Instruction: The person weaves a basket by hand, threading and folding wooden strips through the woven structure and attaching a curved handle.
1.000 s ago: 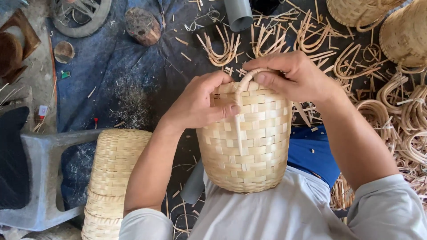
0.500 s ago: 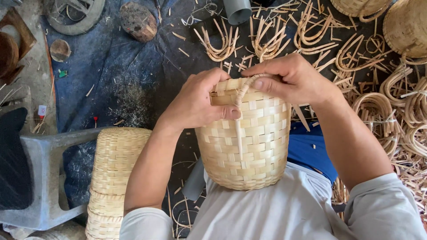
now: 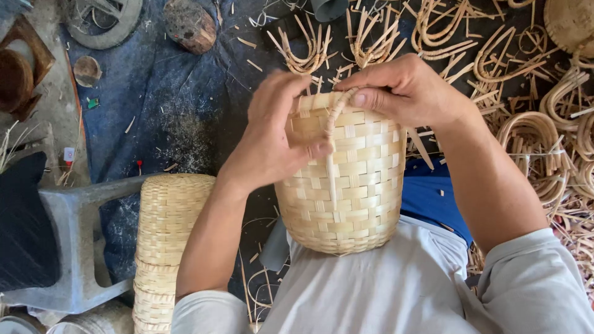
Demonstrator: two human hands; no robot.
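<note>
A pale woven bamboo basket (image 3: 346, 185) rests against my lap, its rim pointing away from me. My left hand (image 3: 272, 139) presses on the basket's left side near the rim, thumb across the weave. At the top of the rim my right hand (image 3: 405, 89) pinches a thin cane strip (image 3: 332, 142) that bends over the rim and runs down the outside of the basket.
A stack of finished woven baskets (image 3: 167, 241) lies at my left, beside a grey plastic stool (image 3: 74, 247). Curved cane handle pieces (image 3: 532, 136) and offcuts litter the dark mat ahead and to the right. A wooden block (image 3: 189, 25) sits at the far left.
The basket has been drawn a little nearer and higher in view. My left hand's fingers have shifted along the side of the rim; my right hand keeps pinching the strip.
</note>
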